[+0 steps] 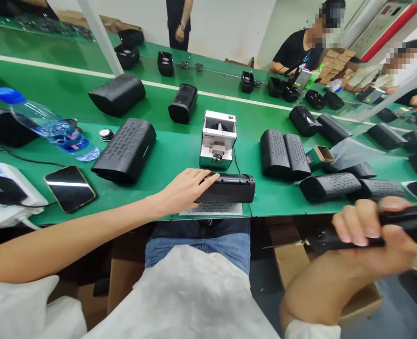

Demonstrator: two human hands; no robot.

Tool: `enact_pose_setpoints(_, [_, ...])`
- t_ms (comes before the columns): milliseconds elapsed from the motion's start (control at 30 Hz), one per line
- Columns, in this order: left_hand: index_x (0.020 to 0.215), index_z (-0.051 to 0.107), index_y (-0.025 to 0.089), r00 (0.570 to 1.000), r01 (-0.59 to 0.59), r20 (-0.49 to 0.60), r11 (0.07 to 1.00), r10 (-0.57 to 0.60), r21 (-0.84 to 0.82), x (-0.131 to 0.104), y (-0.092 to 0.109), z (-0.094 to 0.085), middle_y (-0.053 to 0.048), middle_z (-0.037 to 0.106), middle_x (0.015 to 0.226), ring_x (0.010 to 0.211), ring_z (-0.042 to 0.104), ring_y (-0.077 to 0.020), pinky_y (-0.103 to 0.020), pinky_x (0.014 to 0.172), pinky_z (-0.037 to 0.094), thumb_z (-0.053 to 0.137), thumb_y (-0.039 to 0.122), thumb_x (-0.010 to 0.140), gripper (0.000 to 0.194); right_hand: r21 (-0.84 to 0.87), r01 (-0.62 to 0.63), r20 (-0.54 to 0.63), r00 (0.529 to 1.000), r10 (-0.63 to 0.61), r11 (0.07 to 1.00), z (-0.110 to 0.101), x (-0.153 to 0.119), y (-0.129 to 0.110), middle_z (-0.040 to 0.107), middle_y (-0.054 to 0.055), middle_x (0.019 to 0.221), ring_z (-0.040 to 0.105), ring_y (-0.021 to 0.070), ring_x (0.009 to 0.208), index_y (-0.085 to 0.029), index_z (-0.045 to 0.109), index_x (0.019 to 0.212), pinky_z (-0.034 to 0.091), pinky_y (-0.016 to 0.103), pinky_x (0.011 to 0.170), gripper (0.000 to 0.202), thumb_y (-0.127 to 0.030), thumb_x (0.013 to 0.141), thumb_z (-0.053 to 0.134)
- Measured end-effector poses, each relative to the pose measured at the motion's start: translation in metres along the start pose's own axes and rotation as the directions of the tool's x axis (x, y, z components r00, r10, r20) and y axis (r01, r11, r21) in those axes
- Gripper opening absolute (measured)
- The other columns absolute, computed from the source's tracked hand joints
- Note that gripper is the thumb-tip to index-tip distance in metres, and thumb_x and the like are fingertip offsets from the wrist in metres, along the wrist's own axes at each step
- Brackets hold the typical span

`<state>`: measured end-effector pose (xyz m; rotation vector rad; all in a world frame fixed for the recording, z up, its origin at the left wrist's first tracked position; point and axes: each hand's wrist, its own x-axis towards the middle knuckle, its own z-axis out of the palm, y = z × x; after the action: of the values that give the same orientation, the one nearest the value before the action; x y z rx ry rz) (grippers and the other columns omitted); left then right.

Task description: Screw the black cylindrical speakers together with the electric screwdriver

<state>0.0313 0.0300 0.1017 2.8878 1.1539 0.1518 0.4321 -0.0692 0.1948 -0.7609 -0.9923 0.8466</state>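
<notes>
My left hand is closed over the left end of a black speaker housing, which lies at the table's front edge on a sheet of bubble wrap. My right hand is wrapped round a black electric screwdriver, held off to the right beyond the table's front edge. Its thin bit points left, and this hand is slightly blurred. Just behind the housing stands a white screw feeder with a metal pick-up block at its front.
Black speakers with patterned fronts stand left and right on the green table. A water bottle, a phone and a white power strip lie left. Cardboard boxes sit below. Other people work across the line.
</notes>
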Motion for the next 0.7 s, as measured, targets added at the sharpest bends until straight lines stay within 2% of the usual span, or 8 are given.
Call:
enact_pose_setpoints(67, [0.176, 0.039, 0.015, 0.999, -0.025, -0.035, 1.0, 0.025, -0.006, -0.009, 0.005, 0.005, -0.028, 0.055, 0.172, 0.159, 0.057, -0.0473, -0.06, 0.13, 0.046, 0.092, 0.02, 0.088, 0.102, -0.062, 0.068, -0.036, 0.997, -0.071, 0.996, 0.014, 0.017, -0.016, 0.029, -0.008, 0.049, 0.016, 0.0094, 0.034, -0.037, 0.087, 0.084, 0.009, 0.034, 0.021, 0.053, -0.041, 0.046, 0.123])
enact_pose_setpoints(133, [0.175, 0.041, 0.02, 0.995, -0.046, -0.091, 0.997, 0.039, -0.067, -0.019, 0.008, 0.011, -0.026, 0.055, 0.173, 0.161, 0.055, -0.0479, -0.063, 0.132, 0.046, 0.095, 0.024, 0.089, 0.102, -0.099, 0.125, -0.04, 0.991, -0.13, 0.987, 0.039, 0.032, -0.021, 0.035, -0.007, 0.052, 0.027, 0.0114, 0.036, -0.043, 0.088, 0.086, 0.023, 0.035, 0.023, 0.058, -0.041, 0.041, 0.124])
enact_pose_setpoints(200, [0.175, 0.041, 0.026, 0.985, -0.041, -0.171, 0.982, 0.009, -0.186, -0.031, 0.007, 0.02, -0.023, 0.055, 0.173, 0.163, 0.053, -0.0476, -0.065, 0.133, 0.046, 0.098, 0.027, 0.088, 0.104, -0.13, 0.239, -0.04, 0.969, -0.245, 0.962, 0.072, 0.046, -0.012, 0.05, -0.006, 0.063, 0.045, 0.0132, 0.045, -0.045, 0.088, 0.093, 0.046, 0.034, 0.035, 0.047, -0.04, 0.057, 0.118])
enact_pose_setpoints(267, [0.177, 0.035, 0.032, 0.966, 0.019, -0.236, 0.935, -0.109, -0.354, -0.043, 0.004, 0.032, -0.021, 0.049, 0.177, 0.164, 0.051, -0.0473, -0.067, 0.133, 0.048, 0.1, 0.028, 0.086, 0.112, -0.128, 0.41, -0.059, 0.906, -0.42, 0.903, 0.111, 0.062, 0.009, 0.061, -0.006, 0.074, 0.056, 0.014, 0.054, -0.042, 0.086, 0.099, 0.057, 0.032, 0.049, 0.027, -0.034, 0.078, 0.103])
enact_pose_setpoints(333, [0.181, 0.023, 0.036, 0.939, 0.091, -0.234, 0.838, -0.253, -0.538, -0.053, 0.001, 0.047, -0.02, 0.043, 0.18, 0.165, 0.051, -0.0467, -0.068, 0.132, 0.051, 0.102, 0.031, 0.083, 0.126, -0.045, 0.589, -0.049, 0.806, -0.591, 0.807, 0.148, 0.08, 0.037, 0.06, -0.008, 0.067, 0.051, 0.013, 0.046, -0.036, 0.081, 0.103, 0.047, 0.026, 0.043, 0.022, -0.026, 0.086, 0.091])
enact_pose_setpoints(367, [0.182, 0.017, 0.037, 0.929, 0.117, -0.209, 0.778, -0.306, -0.617, -0.057, 0.0, 0.054, -0.02, 0.043, 0.18, 0.165, 0.053, -0.0457, -0.067, 0.131, 0.053, 0.103, 0.032, 0.083, 0.132, 0.004, 0.627, -0.032, 0.779, -0.627, 0.779, 0.165, 0.09, 0.052, 0.057, -0.009, 0.062, 0.046, 0.0122, 0.041, -0.033, 0.077, 0.107, 0.041, 0.025, 0.039, 0.024, -0.026, 0.088, 0.09])
enact_pose_setpoints(500, [0.18, 0.019, 0.038, 0.904, 0.149, -0.154, 0.632, -0.398, -0.761, -0.062, 0.001, 0.077, -0.016, 0.05, 0.173, 0.161, 0.058, -0.0432, -0.065, 0.131, 0.054, 0.102, 0.034, 0.083, 0.128, 0.017, 0.585, 0.045, 0.81, -0.585, 0.811, 0.212, 0.121, 0.101, 0.049, -0.011, 0.063, 0.043, 0.0115, 0.038, -0.03, 0.067, 0.114, 0.035, 0.027, 0.037, 0.036, -0.045, 0.096, 0.094])
enact_pose_setpoints(700, [0.176, 0.025, 0.039, 0.887, 0.101, -0.208, 0.613, -0.413, -0.784, -0.055, 0.003, 0.089, -0.015, 0.052, 0.165, 0.155, 0.06, -0.0433, -0.068, 0.129, 0.053, 0.103, 0.035, 0.082, 0.121, -0.061, 0.541, 0.197, 0.83, -0.521, 0.839, 0.244, 0.136, 0.141, 0.047, -0.012, 0.062, 0.051, 0.013, 0.041, -0.029, 0.059, 0.102, 0.049, 0.031, 0.043, 0.04, -0.061, 0.104, 0.084])
